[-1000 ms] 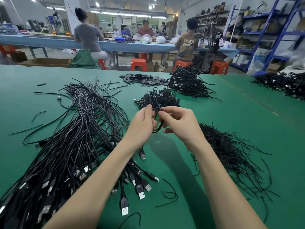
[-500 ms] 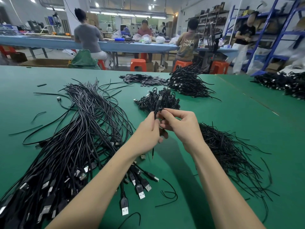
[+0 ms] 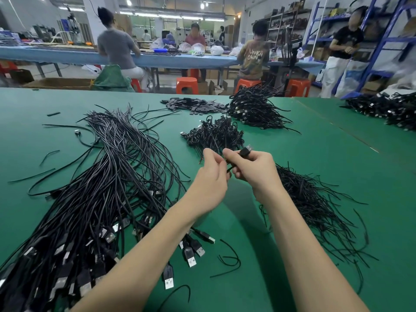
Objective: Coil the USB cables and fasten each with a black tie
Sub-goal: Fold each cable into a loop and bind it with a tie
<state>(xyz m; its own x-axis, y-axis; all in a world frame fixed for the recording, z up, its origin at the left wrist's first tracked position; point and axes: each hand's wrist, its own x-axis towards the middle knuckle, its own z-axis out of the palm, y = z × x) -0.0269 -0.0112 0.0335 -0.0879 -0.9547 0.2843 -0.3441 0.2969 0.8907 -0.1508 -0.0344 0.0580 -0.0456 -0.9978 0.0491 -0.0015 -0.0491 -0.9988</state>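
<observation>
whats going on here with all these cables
A person is bundling USB cables at a green table. Both hands hold one coiled cable: the right hand grips it, and the left hand pinches at it. Loose cables lie to the left; a pile of finished bundles sits just beyond.

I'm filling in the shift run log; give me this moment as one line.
stage: tying coil | left hand: pinches black tie | right hand: grips coiled USB cable | uncoiled cables: left | loose ties: right
</observation>
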